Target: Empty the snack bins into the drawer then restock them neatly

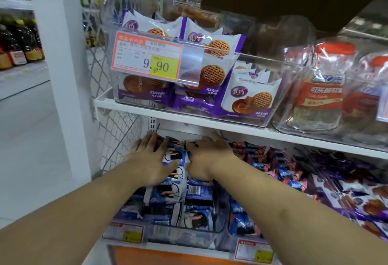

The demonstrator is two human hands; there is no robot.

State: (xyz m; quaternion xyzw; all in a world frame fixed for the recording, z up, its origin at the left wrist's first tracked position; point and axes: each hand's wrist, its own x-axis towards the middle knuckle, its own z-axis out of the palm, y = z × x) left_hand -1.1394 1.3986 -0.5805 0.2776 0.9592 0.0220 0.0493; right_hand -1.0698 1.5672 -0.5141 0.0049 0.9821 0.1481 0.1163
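Head view: blue packets (178, 183) fill the clear bin (184, 231) on the lower shelf. Left hand (151, 157) and right hand (206, 155) lie spread, pressing them flat, likely neatening restocked packets; next, align the rows.

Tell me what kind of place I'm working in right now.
Most likely a supermarket aisle: a price tag reading 9.90 hangs on a clear bin of purple biscuit packs, both hands rest on blue snack packs on the shelf below, and bottles fill another shelf at left.
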